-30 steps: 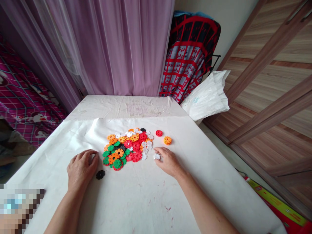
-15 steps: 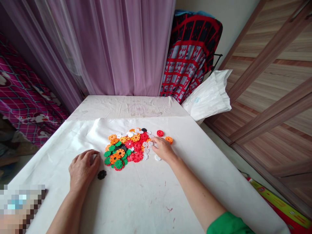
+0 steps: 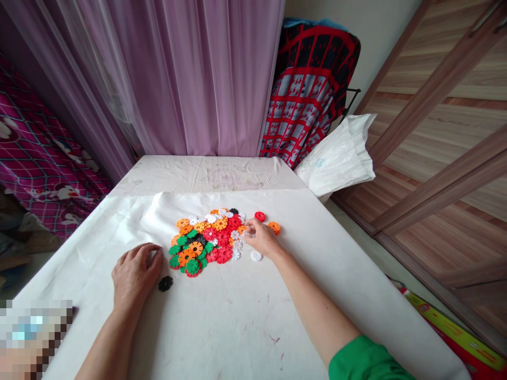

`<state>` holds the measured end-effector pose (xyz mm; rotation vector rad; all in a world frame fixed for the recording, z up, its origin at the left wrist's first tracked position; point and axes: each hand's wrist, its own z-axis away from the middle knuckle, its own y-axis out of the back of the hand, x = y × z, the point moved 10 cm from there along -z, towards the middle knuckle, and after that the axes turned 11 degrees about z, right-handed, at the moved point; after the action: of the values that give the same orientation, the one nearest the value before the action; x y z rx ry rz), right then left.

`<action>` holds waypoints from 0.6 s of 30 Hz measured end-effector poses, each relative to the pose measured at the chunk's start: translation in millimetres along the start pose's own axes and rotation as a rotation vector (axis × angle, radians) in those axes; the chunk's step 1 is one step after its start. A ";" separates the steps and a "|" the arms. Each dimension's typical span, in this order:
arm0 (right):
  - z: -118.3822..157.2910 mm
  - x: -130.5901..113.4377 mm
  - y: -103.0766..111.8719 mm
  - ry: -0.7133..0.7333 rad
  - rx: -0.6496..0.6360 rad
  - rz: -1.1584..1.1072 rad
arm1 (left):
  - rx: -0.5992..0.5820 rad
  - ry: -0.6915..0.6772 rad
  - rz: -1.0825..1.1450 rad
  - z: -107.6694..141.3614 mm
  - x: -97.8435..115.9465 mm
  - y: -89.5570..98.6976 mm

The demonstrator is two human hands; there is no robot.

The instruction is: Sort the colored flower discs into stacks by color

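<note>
Purple curtain (image 3: 198,79) behind a white worktop (image 3: 222,327), flower pieces (image 3: 224,255) heaped between its side edges, right hand (image 3: 262,238) there, can't tell if fingers grip, left hand (image 3: 135,270) near a black piece (image 3: 166,283), fingers loosely open.

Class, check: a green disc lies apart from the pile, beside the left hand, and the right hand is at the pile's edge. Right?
In the head view, the disc beside the left hand is black, not green; the right hand is at the edge of the pile.
</note>
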<state>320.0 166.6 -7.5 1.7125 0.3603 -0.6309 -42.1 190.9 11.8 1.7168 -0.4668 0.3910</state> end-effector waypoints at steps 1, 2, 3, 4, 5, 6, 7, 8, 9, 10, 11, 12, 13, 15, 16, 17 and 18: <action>0.0 4.5 0.4 -0.017 0.013 -0.051 | 0.003 0.001 0.001 0.0 -0.2 0.4; 0.5 8.7 0.6 -0.029 0.025 -0.094 | 0.005 0.002 0.002 0.0 -0.4 0.6; 1.6 12.6 0.8 -0.038 0.036 -0.125 | 0.007 0.002 0.005 0.0 -0.5 0.8; 3.4 16.0 1.1 -0.044 0.044 -0.147 | 0.009 0.002 0.007 -0.1 -0.5 0.8; 6.1 19.1 1.4 -0.048 0.049 -0.163 | 0.012 0.001 0.008 -0.1 -0.5 0.9; 9.9 22.0 1.7 -0.054 0.050 -0.178 | 0.013 0.001 0.005 -0.1 -0.6 0.8; 14.6 25.0 2.4 -0.062 0.049 -0.197 | 0.014 0.002 0.000 -0.2 -1.0 0.5; 20.2 27.9 3.6 -0.072 0.049 -0.220 | 0.013 0.003 -0.005 -0.3 -1.3 0.1; 26.6 30.6 5.3 -0.082 0.049 -0.247 | 0.011 0.005 -0.008 -0.4 -1.8 -0.4; 33.3 32.6 7.4 -0.089 0.048 -0.273 | 0.008 0.007 -0.010 -0.6 -2.3 -0.9; 39.9 33.8 9.7 -0.092 0.045 -0.291 | 0.005 0.007 -0.010 -0.7 -2.8 -1.4; 46.1 34.0 12.1 -0.092 0.041 -0.301 | 0.002 0.007 -0.010 -0.9 -3.2 -1.9; 51.5 33.1 14.5 -0.087 0.036 -0.301 | 0.002 0.007 -0.009 -0.9 -3.6 -2.0; 59.0 28.4 18.9 -0.065 0.023 -0.261 | 0.005 0.001 -0.009 -0.9 -4.1 -1.7; 61.2 25.0 20.4 -0.051 0.016 -0.231 | 0.008 -0.004 -0.008 -0.8 -4.1 -1.5; 62.4 21.3 21.6 -0.036 0.009 -0.201 | 0.008 -0.008 -0.007 -0.7 -4.0 -1.5; 63.0 17.4 22.2 -0.022 0.002 -0.171 | 0.010 -0.010 -0.005 -0.6 -4.1 -1.4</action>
<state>332.7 98.8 -8.7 1.6871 0.4937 -0.7739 -44.9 192.1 8.7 1.7298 -0.4687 0.3817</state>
